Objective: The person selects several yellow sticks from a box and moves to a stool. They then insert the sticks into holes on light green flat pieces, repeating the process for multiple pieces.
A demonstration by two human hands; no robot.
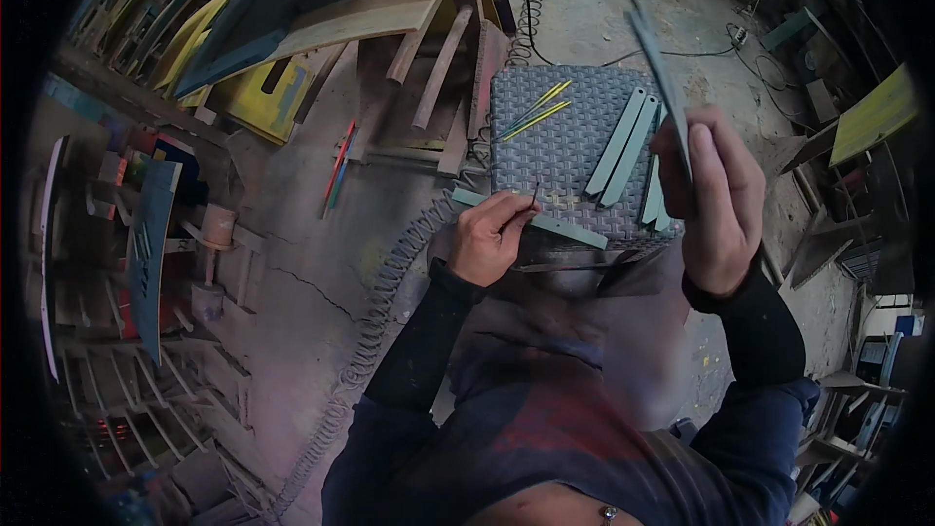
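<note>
My right hand (721, 195) is raised over the right side of a woven grey stool (575, 107), closed around a thin grey-green slat (657, 58) that points up and away. At the stool's near edge, my left hand (490, 234) pinches a thin dark stick-like piece (535, 197). A pale green slat (575, 232) lies crosswise under that hand's fingers; whether they also grip it is hidden. Two green slats (623, 146) with pointed ends rest side by side on the seat, and more green slats (654, 200) lie beneath my right hand. Thin yellow sticks (538, 119) lie at the far left.
A coiled grey hose (375, 321) runs along the floor left of me. Wooden frames and painted boards (331, 19) stand at the far left, with red and green sticks (339, 166) nearby. A black cable (682, 54) crosses the floor beyond the stool. Racks (857, 234) line the right.
</note>
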